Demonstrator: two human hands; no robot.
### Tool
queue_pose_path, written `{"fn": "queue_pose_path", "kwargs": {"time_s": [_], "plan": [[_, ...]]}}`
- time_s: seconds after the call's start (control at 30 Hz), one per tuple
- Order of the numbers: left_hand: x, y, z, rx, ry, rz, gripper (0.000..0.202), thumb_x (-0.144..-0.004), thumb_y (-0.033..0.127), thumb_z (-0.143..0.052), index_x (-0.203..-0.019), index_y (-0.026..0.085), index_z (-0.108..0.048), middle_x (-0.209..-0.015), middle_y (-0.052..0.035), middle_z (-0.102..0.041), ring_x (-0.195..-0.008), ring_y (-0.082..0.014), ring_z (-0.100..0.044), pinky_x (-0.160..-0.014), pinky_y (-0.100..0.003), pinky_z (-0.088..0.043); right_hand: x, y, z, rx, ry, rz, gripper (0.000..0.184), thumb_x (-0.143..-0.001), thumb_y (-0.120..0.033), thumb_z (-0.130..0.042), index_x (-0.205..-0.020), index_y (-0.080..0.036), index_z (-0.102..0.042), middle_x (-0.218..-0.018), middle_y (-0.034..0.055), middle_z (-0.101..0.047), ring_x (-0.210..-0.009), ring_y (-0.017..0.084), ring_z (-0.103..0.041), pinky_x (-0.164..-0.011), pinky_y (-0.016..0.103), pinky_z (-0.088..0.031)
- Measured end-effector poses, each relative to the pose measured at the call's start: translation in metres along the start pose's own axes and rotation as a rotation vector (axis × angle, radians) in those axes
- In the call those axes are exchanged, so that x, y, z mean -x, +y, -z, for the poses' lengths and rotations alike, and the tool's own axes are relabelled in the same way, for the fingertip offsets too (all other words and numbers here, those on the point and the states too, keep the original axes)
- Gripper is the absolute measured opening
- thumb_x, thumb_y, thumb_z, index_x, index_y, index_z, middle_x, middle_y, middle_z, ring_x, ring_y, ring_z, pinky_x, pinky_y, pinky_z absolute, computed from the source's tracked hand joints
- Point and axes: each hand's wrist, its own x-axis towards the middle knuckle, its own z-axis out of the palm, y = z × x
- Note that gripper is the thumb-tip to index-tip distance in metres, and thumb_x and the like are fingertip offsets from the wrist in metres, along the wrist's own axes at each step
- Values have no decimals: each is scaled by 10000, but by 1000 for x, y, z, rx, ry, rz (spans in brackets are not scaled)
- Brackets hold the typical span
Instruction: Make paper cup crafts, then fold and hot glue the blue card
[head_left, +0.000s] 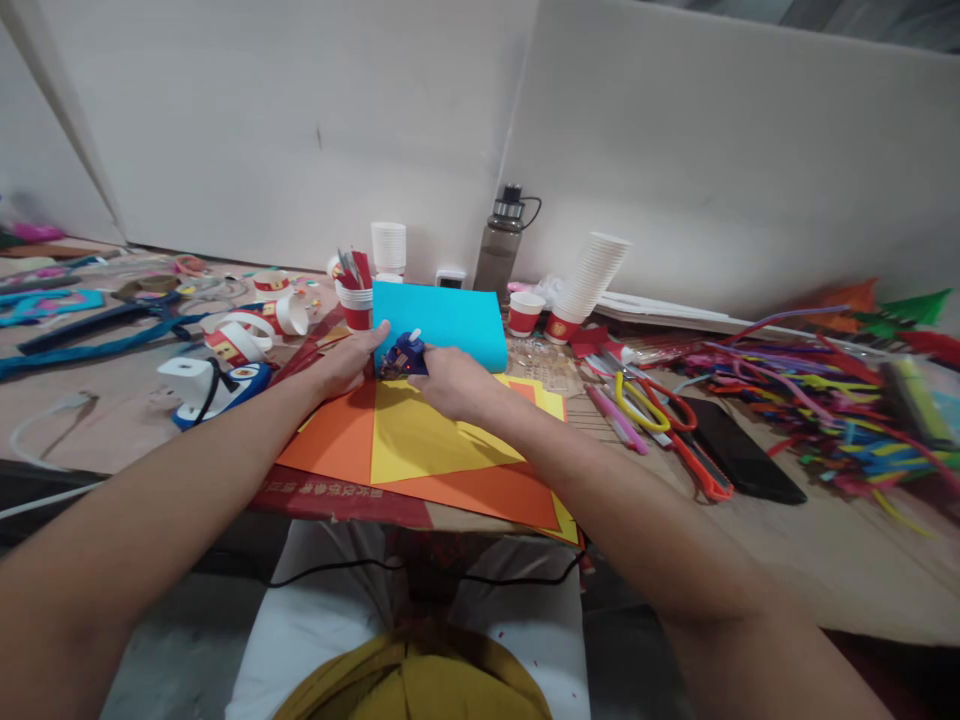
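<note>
A blue paper sheet (450,322) lies curled over near the back of a stack of yellow paper (420,440) and orange paper (337,440). My left hand (349,362) rests flat with fingers stretched out, pressing the blue sheet's left edge. My right hand (454,383) is closed round a small dark blue glue gun (403,355), whose tip sits at the blue sheet's lower left corner.
Red-and-white paper cups (357,305), a stack of white cups (592,280) and a grey water bottle (499,245) stand behind. Scissors (652,405), a red cutter (701,470), a black phone (742,455) and several pipe cleaners (825,400) lie right. A tape dispenser (206,385) sits left.
</note>
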Motion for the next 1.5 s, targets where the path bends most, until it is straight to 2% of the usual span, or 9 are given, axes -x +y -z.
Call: {"fn": "queue_pose_path", "kwargs": {"time_s": [0.3, 0.43, 0.6, 0.83, 1.03, 1.23, 1.5], "plan": [[0, 1, 0, -4, -8, -15, 400, -856, 421, -525, -1113, 123, -602, -990, -105, -696, -904, -230, -656, -812, -384, -528, 7, 3, 3, -40, -15, -31, 316, -849, -347, -506, -1081, -148, -583, -1046, 141, -657, -887, 253, -617, -669, 299, -435], [-1, 0, 1, 3, -34, -26, 391, -863, 411, -516, -1109, 118, -598, -1011, -106, -691, -923, -222, -649, -817, -374, -527, 7, 3, 1, -44, -7, -28, 336, -845, -355, -513, -1104, -151, -577, -1061, 139, -656, -901, 256, -615, -676, 300, -434], [1, 1, 2, -38, 4, 8, 420, -848, 444, -529, -1109, 122, -596, -975, -110, -697, -850, -229, -668, -771, -388, -541, 8, 2, 1, -36, 0, -25, 343, -840, -364, -504, -1101, -155, -578, -1044, 129, -665, -887, 259, -619, -662, 301, -436], [-2, -1, 2, 4, -5, -46, 370, -862, 396, -529, -1075, 106, -610, -961, -111, -696, -879, -211, -657, -821, -369, -526, 4, 4, -3, -26, 17, -15, 351, -839, -352, -492, -1107, -139, -571, -1039, 145, -663, -881, 276, -623, -660, 316, -436], [2, 3, -2, -31, 16, -2, 382, -858, 422, -521, -1085, 129, -612, -931, -98, -703, -819, -223, -670, -754, -382, -549, 8, 3, 1, -47, -19, -8, 340, -838, -366, -491, -1077, -142, -584, -1035, 143, -664, -867, 265, -620, -648, 310, -432], [4, 4, -4, -13, 25, -14, 366, -873, 388, -512, -1104, 117, -600, -968, -104, -699, -844, -202, -670, -798, -365, -543, 5, 4, -1, -34, -11, -24, 339, -839, -361, -487, -1083, -145, -577, -1045, 145, -659, -873, 261, -615, -647, 310, -430], [7, 4, -7, -7, 47, -5, 429, -845, 398, -552, -1187, 139, -567, -1057, -127, -682, -950, -256, -654, -849, -417, -525, 24, 21, 17, 10, -44, -112, 301, -852, -376, -482, -1002, -145, -601, -978, 144, -671, -804, 240, -619, -582, 280, -405]]}}
